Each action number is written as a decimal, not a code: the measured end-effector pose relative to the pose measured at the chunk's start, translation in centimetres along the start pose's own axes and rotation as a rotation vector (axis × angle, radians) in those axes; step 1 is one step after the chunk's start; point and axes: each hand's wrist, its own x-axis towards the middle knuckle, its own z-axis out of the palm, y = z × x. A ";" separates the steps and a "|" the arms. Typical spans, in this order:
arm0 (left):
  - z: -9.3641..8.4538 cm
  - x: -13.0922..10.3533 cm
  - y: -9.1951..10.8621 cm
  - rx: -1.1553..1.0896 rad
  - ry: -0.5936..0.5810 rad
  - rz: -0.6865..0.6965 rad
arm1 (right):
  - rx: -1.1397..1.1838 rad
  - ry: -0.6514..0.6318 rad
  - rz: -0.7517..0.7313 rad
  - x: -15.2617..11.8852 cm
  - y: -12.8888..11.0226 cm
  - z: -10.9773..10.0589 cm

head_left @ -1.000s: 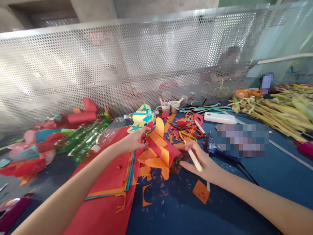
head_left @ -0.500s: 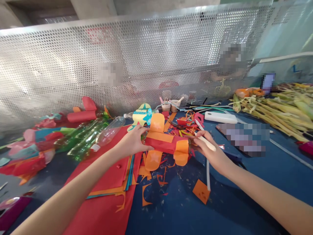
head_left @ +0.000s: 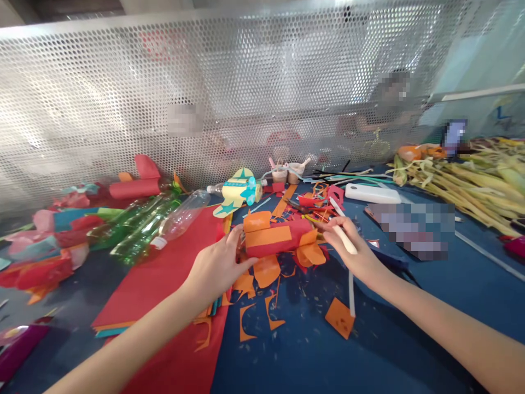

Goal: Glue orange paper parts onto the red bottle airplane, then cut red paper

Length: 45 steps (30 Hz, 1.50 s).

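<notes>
1. Head view: the left hand [head_left: 221, 260] grips the left end of a red paper cylinder with orange paper fins [head_left: 283, 246], lying sideways between both hands over the blue table [head_left: 287, 350].
2. Same view: the right hand [head_left: 353, 253] clasps a slim white stick [head_left: 345, 240], fingertips at the cylinder's right end.

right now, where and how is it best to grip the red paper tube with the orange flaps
Probably take the red tube by its left end, coming from the left, as the left hand does. The tube lies roughly crosswise, so that end faces this hand. Its orange flaps jut out along the sides, so a grip around the middle might bend them.
</notes>
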 end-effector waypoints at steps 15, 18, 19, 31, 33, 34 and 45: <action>-0.3 -0.1 -0.6 -0.161 0.034 0.008 | -0.013 0.129 -0.049 0.0 -1.1 -0.4; 0.9 -1.6 0.5 0.029 0.095 0.009 | 0.016 0.130 -0.101 0.1 -1.0 -0.6; 1.2 -1.9 0.8 0.073 0.089 0.002 | 0.034 0.129 -0.116 0.1 -1.0 -0.7; 2.6 -2.5 1.0 0.236 0.044 0.054 | -0.104 -0.377 -0.218 -3.8 -7.2 1.9; 2.6 -2.6 1.1 0.239 0.036 0.076 | -0.137 -0.426 -0.246 -3.7 -8.1 3.2; 2.6 -2.7 1.1 0.239 0.034 0.085 | -0.139 -0.429 -0.270 -3.5 -8.4 3.8; 3.3 -3.2 1.3 0.296 0.223 0.175 | 0.043 -0.331 -0.207 -1.4 -4.5 6.0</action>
